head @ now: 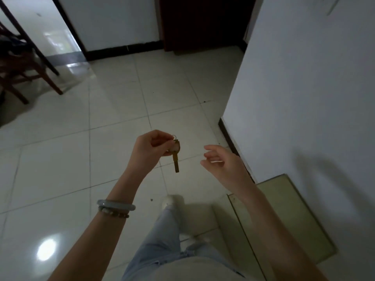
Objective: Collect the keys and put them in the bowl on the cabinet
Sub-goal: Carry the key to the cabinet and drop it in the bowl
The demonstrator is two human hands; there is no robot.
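Observation:
A brass key (176, 159) on a small metal ring hangs blade-down in mid-air over the tiled floor. My left hand (150, 147) pinches it at the ring end, fingers closed around the top. My right hand (221, 161) floats a short way to the right of the key, fingers loosely spread, holding nothing and not touching the key. No bowl or cabinet top is in view.
A white wall corner (284, 98) with dark skirting juts in on the right. A glass-topped surface (288, 216) lies below it. A wooden chair (26, 67) stands at far left, a dark door (203, 23) straight ahead. My leg and white shoe (170, 201) are below.

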